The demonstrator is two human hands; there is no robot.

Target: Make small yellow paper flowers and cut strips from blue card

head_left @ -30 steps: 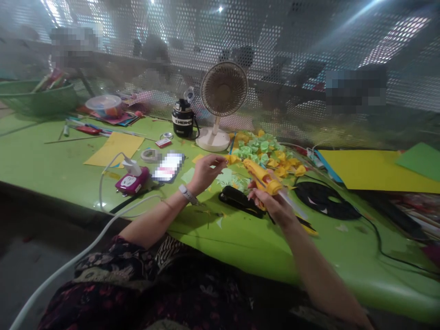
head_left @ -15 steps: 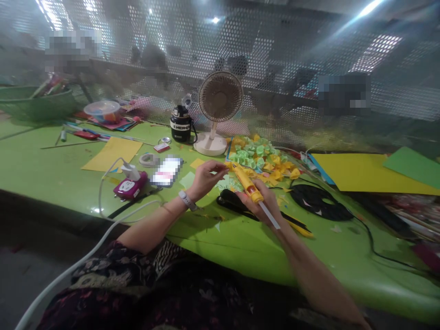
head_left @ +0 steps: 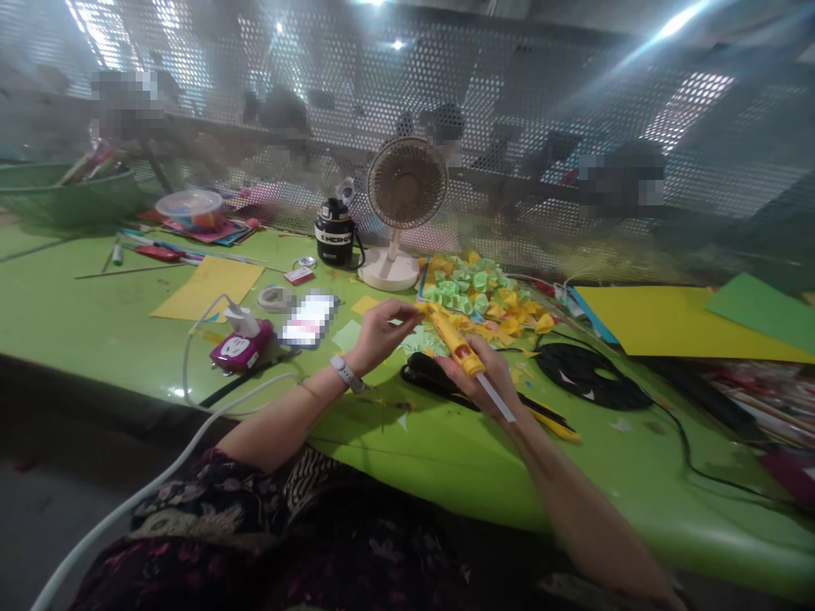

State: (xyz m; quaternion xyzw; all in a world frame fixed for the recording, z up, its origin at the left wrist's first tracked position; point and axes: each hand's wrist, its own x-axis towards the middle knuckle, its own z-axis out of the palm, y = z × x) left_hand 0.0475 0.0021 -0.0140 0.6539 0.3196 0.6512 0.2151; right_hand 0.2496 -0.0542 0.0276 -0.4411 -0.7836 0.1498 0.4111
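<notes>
My right hand [head_left: 485, 377] grips a yellow glue gun [head_left: 453, 337] with a clear glue stick [head_left: 497, 397] poking out of its back end. The nozzle points up and left, at the fingertips of my left hand [head_left: 380, 332]. My left hand pinches a small yellow paper piece [head_left: 419, 311] at the nozzle tip. Both hands hover above the green table [head_left: 95, 314], just in front of a heap of small green and yellow paper flowers [head_left: 484, 293]. A black stapler [head_left: 431, 374] lies under my right hand.
A small white fan [head_left: 402, 199] and a black jar [head_left: 334, 233] stand behind the hands. A pink power adapter [head_left: 240, 349], a phone [head_left: 308, 317], a tape roll [head_left: 275, 297] and yellow paper [head_left: 207, 285] lie left. Yellow and green sheets [head_left: 675, 318] and black cable [head_left: 582, 369] lie right.
The glue gun has swung from lying across my right hand to pointing its nozzle at my left fingertips. The left hand has stayed almost in place.
</notes>
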